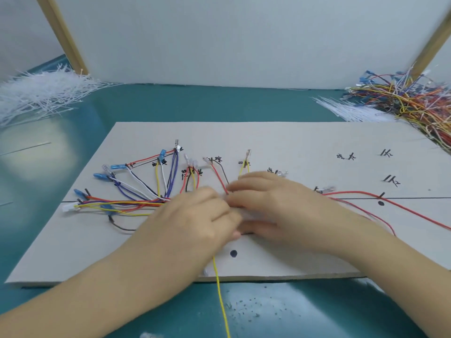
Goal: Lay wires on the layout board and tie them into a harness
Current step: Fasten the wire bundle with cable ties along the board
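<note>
1. A grey board (pixel 292 142) lies flat on a teal table (pixel 170 103), filling the middle of the frame; black handwritten marks, lines and dots sit on it.
2. Wires (pixel 136 191) of many colours fan over the board's left half, their terminal ends spread toward the upper left and their runs gathering into a bundle at centre.
3. The left hand (pixel 195 215) rests on the board at centre, fingers curled over the point where the bundle gathers. It seems to pinch the wires, but the fingertips are hidden, so I cannot tell for sure.
4. The right hand (pixel 273 203) lies just beside it, touching it, palm down with fingers bent toward the same point. Whether it grips anything cannot be told.
5. A red wire (pixel 415 213) runs from under the right hand to the frame's right edge.
6. A yellow wire (pixel 220 296) comes out below the left hand, crosses the board's near edge and leaves the bottom of the frame.
7. A heap of white ties (pixel 41 93) lies on the table at upper left.
8. A wire pile (pixel 415 103) sits at upper right, with more white ties (pixel 351 111) just to its left.
9. A white panel (pixel 244 40) stands behind the table.
</note>
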A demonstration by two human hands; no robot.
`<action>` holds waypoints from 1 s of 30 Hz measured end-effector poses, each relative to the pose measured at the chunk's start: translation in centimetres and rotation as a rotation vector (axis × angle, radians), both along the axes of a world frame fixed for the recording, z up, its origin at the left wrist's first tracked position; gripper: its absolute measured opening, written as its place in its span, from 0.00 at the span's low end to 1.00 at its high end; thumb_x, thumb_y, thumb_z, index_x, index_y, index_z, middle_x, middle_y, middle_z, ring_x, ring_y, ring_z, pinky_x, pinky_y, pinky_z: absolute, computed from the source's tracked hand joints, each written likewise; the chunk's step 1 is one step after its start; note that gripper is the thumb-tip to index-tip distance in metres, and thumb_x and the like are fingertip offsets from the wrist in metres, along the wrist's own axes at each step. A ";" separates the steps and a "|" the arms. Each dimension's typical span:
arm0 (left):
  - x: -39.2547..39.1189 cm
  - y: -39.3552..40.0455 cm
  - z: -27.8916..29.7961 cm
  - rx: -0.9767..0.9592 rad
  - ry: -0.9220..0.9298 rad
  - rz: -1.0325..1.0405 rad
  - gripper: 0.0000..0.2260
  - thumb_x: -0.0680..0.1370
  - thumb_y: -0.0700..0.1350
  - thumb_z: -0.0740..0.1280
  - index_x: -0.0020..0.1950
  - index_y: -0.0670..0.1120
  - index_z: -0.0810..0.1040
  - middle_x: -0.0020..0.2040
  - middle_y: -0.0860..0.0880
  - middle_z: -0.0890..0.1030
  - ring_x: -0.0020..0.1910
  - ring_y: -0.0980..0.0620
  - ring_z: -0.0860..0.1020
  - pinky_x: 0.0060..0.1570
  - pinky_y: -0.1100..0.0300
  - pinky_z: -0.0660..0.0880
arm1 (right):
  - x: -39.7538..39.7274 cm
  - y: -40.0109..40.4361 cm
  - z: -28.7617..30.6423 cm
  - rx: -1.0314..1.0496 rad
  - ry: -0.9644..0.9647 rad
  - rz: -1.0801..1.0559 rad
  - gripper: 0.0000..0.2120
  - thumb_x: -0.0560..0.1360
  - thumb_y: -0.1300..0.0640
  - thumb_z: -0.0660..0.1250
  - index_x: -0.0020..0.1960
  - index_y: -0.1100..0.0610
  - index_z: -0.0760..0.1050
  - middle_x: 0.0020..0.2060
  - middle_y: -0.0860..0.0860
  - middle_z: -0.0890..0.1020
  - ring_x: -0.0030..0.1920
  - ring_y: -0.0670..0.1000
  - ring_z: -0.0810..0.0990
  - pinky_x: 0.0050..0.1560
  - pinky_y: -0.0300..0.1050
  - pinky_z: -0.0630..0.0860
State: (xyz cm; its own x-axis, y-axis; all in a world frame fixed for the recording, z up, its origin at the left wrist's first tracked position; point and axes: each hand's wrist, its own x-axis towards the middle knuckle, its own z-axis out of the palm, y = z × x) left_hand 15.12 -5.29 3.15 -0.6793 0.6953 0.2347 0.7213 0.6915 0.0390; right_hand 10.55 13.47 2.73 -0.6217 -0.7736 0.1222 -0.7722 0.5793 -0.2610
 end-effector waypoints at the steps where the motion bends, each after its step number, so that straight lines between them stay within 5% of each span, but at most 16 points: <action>1: 0.4 0.2 0.0 -0.013 -0.003 -0.042 0.14 0.77 0.44 0.58 0.45 0.42 0.83 0.37 0.48 0.80 0.38 0.47 0.78 0.36 0.56 0.77 | 0.1 -0.2 0.0 0.059 0.015 0.000 0.14 0.76 0.54 0.65 0.61 0.56 0.76 0.59 0.51 0.78 0.62 0.52 0.72 0.63 0.45 0.67; 7: 0.5 0.3 1.7 0.227 -0.140 -0.201 0.23 0.68 0.34 0.53 0.58 0.49 0.75 0.45 0.54 0.79 0.45 0.58 0.74 0.48 0.72 0.69 | 0.6 0.0 0.5 0.131 -0.061 -0.077 0.12 0.78 0.60 0.58 0.59 0.53 0.72 0.55 0.49 0.77 0.60 0.51 0.73 0.56 0.49 0.71; 11: -3.6 -0.4 2.4 0.608 -0.309 0.194 0.17 0.75 0.34 0.59 0.47 0.57 0.77 0.40 0.58 0.80 0.40 0.63 0.76 0.41 0.74 0.70 | 1.7 -0.6 0.2 0.097 0.025 -0.060 0.14 0.79 0.64 0.54 0.61 0.55 0.70 0.54 0.49 0.76 0.59 0.48 0.70 0.48 0.41 0.65; 14: -6.0 -0.3 1.3 0.420 -0.339 0.271 0.11 0.77 0.38 0.63 0.50 0.52 0.80 0.44 0.60 0.78 0.37 0.69 0.74 0.40 0.76 0.67 | 1.9 -1.0 0.4 0.022 -0.008 -0.088 0.12 0.80 0.62 0.56 0.60 0.56 0.72 0.59 0.47 0.77 0.65 0.48 0.69 0.55 0.43 0.69; 16: -6.5 0.4 0.7 0.284 -0.339 0.205 0.10 0.77 0.39 0.63 0.53 0.50 0.81 0.47 0.58 0.78 0.42 0.67 0.73 0.43 0.77 0.65 | 2.0 -1.0 0.1 0.021 0.024 -0.083 0.10 0.78 0.63 0.58 0.57 0.56 0.73 0.55 0.46 0.78 0.55 0.50 0.75 0.45 0.42 0.69; 18: -6.6 1.1 0.1 0.218 -0.331 0.135 0.09 0.76 0.38 0.65 0.51 0.46 0.83 0.49 0.53 0.81 0.47 0.60 0.74 0.47 0.73 0.65 | 2.1 -1.1 0.0 0.101 0.105 -0.053 0.09 0.75 0.63 0.61 0.52 0.55 0.77 0.48 0.47 0.80 0.46 0.49 0.76 0.41 0.36 0.59; 22: -6.8 1.5 0.1 0.225 -0.338 0.101 0.08 0.76 0.39 0.66 0.50 0.46 0.84 0.47 0.51 0.82 0.45 0.60 0.73 0.48 0.69 0.65 | 2.0 0.1 -0.6 0.144 0.008 0.019 0.12 0.79 0.59 0.56 0.59 0.58 0.75 0.61 0.52 0.77 0.65 0.50 0.67 0.63 0.40 0.60; 26: -6.5 1.7 -0.2 0.261 -0.338 0.054 0.08 0.76 0.40 0.66 0.51 0.45 0.83 0.44 0.50 0.83 0.46 0.58 0.72 0.47 0.64 0.67 | 1.8 2.0 -0.4 0.084 -0.072 0.014 0.14 0.81 0.56 0.54 0.57 0.58 0.77 0.67 0.49 0.73 0.73 0.46 0.58 0.68 0.45 0.61; 28: -6.4 1.9 -0.5 0.198 -0.305 0.051 0.07 0.77 0.42 0.65 0.50 0.46 0.83 0.43 0.49 0.83 0.44 0.55 0.74 0.48 0.59 0.67 | 1.9 2.8 0.3 0.119 -0.008 0.013 0.13 0.80 0.57 0.57 0.53 0.56 0.80 0.64 0.47 0.76 0.70 0.49 0.66 0.62 0.43 0.69; 30: -6.5 2.1 -0.7 0.178 -0.303 0.071 0.07 0.77 0.44 0.66 0.49 0.46 0.84 0.43 0.51 0.83 0.45 0.54 0.76 0.49 0.59 0.67 | 2.0 4.0 1.2 0.090 0.082 -0.014 0.09 0.75 0.57 0.64 0.45 0.54 0.83 0.51 0.48 0.84 0.56 0.52 0.80 0.49 0.41 0.76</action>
